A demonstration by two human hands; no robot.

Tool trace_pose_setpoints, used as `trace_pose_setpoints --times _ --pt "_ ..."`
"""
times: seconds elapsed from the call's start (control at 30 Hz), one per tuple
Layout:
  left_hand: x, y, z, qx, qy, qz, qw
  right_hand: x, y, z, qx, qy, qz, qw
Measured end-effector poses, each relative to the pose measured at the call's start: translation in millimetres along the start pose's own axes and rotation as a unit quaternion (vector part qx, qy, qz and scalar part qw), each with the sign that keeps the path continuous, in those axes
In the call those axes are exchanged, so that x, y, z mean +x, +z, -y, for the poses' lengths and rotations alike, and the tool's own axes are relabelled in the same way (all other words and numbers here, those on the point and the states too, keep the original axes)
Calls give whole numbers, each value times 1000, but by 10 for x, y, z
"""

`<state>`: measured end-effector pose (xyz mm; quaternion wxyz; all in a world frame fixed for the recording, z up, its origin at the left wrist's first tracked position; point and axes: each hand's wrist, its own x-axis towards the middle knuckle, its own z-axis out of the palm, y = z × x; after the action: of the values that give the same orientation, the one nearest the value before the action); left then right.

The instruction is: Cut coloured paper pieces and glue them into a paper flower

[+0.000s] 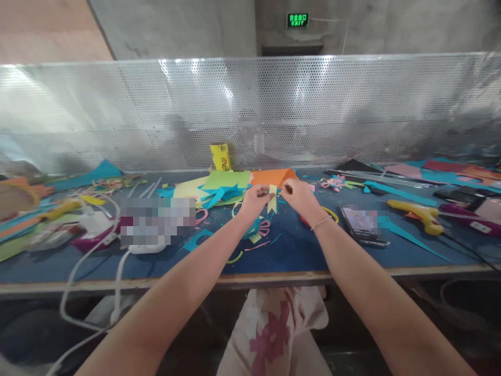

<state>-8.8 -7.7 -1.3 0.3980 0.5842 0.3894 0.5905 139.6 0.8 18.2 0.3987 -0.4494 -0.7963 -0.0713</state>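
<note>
Over the middle of the blue tabletop, my left hand pinches a small pale yellow paper strip with a notched lower end. Close by on the right, my right hand has its fingers pressed together at the upper edge of the strip; anything between those fingertips is too small to make out. Behind my hands lie an orange sheet and a green sheet. Pink curled paper and other scraps lie below the strip.
A phone and a yellow glue gun lie to the right. White cables hang over the front edge at the left. A yellow packet stands by the perforated metal screen.
</note>
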Motion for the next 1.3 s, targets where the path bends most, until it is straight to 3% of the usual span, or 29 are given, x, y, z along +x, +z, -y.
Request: trace_pose_setpoints --times 0.1,0.27,0.53,0.73,0.97,1.13,1.3 --pt "4 -7 -6 -53 -24 -22 998 3 -52 -108 -44 69 31 996" --pt "13 -35 -69 -135 -67 -45 987 -14 -84 -335 -135 181 164 960" --pt "101 -116 -46 -164 -46 -85 982 -44 -177 -520 -193 174 211 942" --pt "200 -217 -9 -185 5 -128 974 -97 -269 -508 -182 181 340 905" --pt "188 -243 -77 -230 -24 -163 959 -144 -308 -405 -163 225 387 879" --pt "162 -237 -114 -253 -44 -150 955 -156 -177 -457 -153 234 349 894" --pt "170 -223 -92 -245 -28 -153 957 -79 -4 -506 -17 252 175 951"
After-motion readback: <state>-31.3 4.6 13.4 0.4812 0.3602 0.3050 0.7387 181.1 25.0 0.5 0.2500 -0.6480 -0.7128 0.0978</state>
